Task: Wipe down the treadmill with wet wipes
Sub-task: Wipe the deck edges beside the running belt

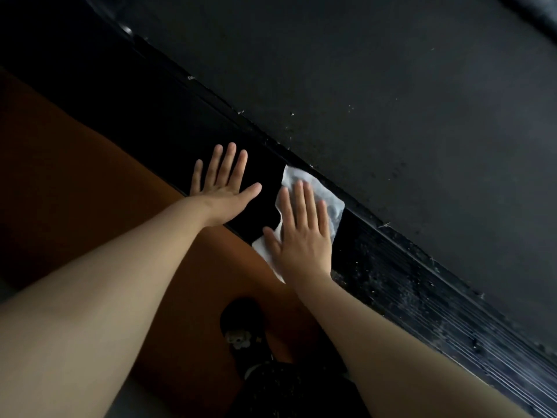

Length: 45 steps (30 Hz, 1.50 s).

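- White wet wipe lies spread on the black ribbed side rail of the treadmill. Its far edge touches the seam where the rail meets the dark grey running belt, and its near corner hangs over the rail's outer edge.
- Your right hand lies flat on top of the wipe, palm down. The fingers are straight and slightly spread, so it presses the wipe rather than gripping it, and nothing is curled round the cloth.
- Your left hand rests flat on the same rail just left of the wipe and does not touch it. Its fingers are straight and fanned, the thumb points toward the wipe, and it holds nothing.
- Pale specks and dust cover the rail to the right of the wipe, with more flecks along the belt's edge.
- On the near side of the rail is an orange-brown floor.
- Between your forearms a dark shoe with a small pale ornament stands on that floor.
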{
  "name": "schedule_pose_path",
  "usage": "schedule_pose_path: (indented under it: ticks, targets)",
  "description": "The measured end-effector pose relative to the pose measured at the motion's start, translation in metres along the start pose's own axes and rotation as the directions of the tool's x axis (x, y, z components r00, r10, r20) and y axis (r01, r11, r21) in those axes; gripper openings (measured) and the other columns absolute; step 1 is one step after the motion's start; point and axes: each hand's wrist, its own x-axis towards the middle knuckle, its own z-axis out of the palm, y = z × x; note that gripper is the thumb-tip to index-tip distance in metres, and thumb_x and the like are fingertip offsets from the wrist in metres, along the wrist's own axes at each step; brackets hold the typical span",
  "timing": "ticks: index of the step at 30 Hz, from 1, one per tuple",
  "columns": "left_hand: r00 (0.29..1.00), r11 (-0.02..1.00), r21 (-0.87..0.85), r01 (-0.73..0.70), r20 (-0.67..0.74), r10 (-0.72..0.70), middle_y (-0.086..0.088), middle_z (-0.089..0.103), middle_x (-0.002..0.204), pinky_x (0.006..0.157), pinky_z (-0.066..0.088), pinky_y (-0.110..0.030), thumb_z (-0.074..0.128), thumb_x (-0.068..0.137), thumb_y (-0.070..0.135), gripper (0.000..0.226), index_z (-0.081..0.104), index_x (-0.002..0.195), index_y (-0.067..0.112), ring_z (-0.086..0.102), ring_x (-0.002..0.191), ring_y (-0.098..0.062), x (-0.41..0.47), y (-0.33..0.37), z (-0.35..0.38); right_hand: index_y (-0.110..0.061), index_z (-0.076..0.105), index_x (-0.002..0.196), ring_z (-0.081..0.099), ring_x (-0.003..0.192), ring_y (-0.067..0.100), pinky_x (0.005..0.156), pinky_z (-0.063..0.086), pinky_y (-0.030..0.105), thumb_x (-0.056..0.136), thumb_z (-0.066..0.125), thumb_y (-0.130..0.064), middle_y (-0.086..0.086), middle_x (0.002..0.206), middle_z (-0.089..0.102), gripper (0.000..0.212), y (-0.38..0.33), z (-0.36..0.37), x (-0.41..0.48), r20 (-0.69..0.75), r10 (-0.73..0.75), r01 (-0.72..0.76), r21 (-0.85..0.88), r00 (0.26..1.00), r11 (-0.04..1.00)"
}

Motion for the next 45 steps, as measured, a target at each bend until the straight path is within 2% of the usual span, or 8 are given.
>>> schedule_pose_path:
  ticks: [3, 10, 21, 26, 33, 37, 41, 45]
  targets:
    - [1.000, 1.000, -0.007, 0.002, -0.014, -0.002, 0.010, -0.045, 0.148, 0.113, -0.025, -0.040, 0.012, 0.099, 0.059, 0.069, -0.031, 0.146, 0.032, -0.044, 0.132, -0.007, 0.000, 0.000, 0.000, -0.013, 0.009, 0.156, 0.003, 0.152, 0.021, 0.122, 0.005, 0.042, 0.100, 0.017, -0.057, 0.010, 0.164, 0.008, 0.072, 0.018, 0.005, -0.018, 0.010, -0.067, 0.068, -0.049, 0.998, 0.996]
    - [1.000, 1.000, 0.013, -0.016, 0.001, 0.016, 0.009, -0.047, 0.147, 0.113, -0.025, -0.042, 0.012, 0.099, 0.060, 0.071, -0.034, 0.144, 0.031, -0.045, 0.133, -0.010, -0.001, -0.002, -0.001, -0.009, 0.006, 0.156, 0.002, 0.152, 0.023, 0.120, 0.016, 0.050, 0.095, 0.015, -0.072, 0.013, 0.164, 0.004, 0.088, 0.060, -0.006, -0.046, 0.076, -0.085, 0.090, -0.076, 0.994, 0.993]
    - [0.999, 0.999, -0.010, -0.032, 0.031, 0.032, 0.011, -0.052, 0.142, 0.111, -0.026, -0.041, 0.015, 0.097, 0.065, 0.076, -0.037, 0.141, 0.033, -0.048, 0.129, -0.010, -0.002, -0.002, -0.004, -0.003, 0.007, 0.155, 0.002, 0.152, 0.028, 0.120, 0.011, 0.050, 0.085, 0.030, -0.082, 0.016, 0.163, 0.003, 0.108, 0.084, -0.012, -0.061, 0.211, -0.353, 0.396, -0.216, 0.912, 0.893]
    - [0.999, 0.999, 0.011, -0.037, 0.020, 0.037, 0.011, -0.054, 0.139, 0.111, -0.026, -0.042, 0.015, 0.095, 0.067, 0.078, -0.037, 0.142, 0.032, -0.049, 0.127, -0.010, -0.001, -0.005, -0.003, -0.001, 0.012, 0.154, 0.004, 0.152, 0.029, 0.120, 0.016, 0.050, 0.094, 0.033, -0.071, 0.017, 0.163, 0.005, 0.095, 0.083, -0.012, -0.060, 0.195, -0.357, 0.394, -0.204, 0.913, 0.896]
    - [1.000, 1.000, 0.021, -0.016, -0.014, 0.016, 0.010, -0.050, 0.145, 0.112, -0.025, -0.042, 0.017, 0.094, 0.069, 0.080, -0.035, 0.143, 0.032, -0.047, 0.131, -0.009, 0.002, -0.003, 0.002, -0.004, 0.005, 0.153, 0.004, 0.151, 0.025, 0.121, 0.011, 0.046, 0.089, 0.011, -0.066, 0.016, 0.162, 0.010, 0.090, 0.040, -0.011, -0.029, 0.224, -0.254, 0.296, -0.184, 0.941, 0.937]
    - [0.999, 1.000, 0.022, 0.009, -0.048, -0.008, 0.009, -0.044, 0.149, 0.113, -0.024, -0.041, 0.015, 0.096, 0.065, 0.076, -0.031, 0.146, 0.031, -0.042, 0.136, -0.011, 0.003, -0.001, 0.003, -0.006, -0.019, 0.150, -0.019, 0.148, 0.023, 0.122, -0.010, 0.043, 0.074, -0.035, -0.070, 0.011, 0.161, -0.018, 0.100, 0.000, -0.015, 0.007, 0.192, -0.231, 0.257, -0.125, 0.954, 0.958]
    - [0.996, 0.999, 0.039, 0.008, -0.085, -0.005, 0.006, -0.041, 0.152, 0.114, -0.022, -0.040, 0.013, 0.099, 0.060, 0.072, -0.029, 0.147, 0.027, -0.038, 0.139, -0.011, 0.004, 0.000, 0.006, -0.006, -0.034, 0.143, -0.032, 0.143, 0.021, 0.119, -0.017, 0.041, 0.082, 0.001, -0.077, 0.009, 0.155, -0.035, 0.099, -0.030, -0.012, 0.036, 0.131, -0.158, 0.180, -0.172, 0.979, 0.969]
    - [0.995, 0.999, 0.038, 0.030, -0.095, -0.026, 0.006, -0.040, 0.153, 0.113, -0.022, -0.040, 0.012, 0.099, 0.060, 0.071, -0.029, 0.147, 0.029, -0.037, 0.139, -0.011, 0.005, 0.001, 0.007, -0.009, -0.037, 0.141, -0.035, 0.142, 0.020, 0.117, -0.021, 0.040, 0.086, 0.015, -0.079, 0.006, 0.148, -0.043, 0.103, -0.036, -0.008, 0.037, 0.127, -0.053, 0.070, -0.135, 0.990, 0.988]
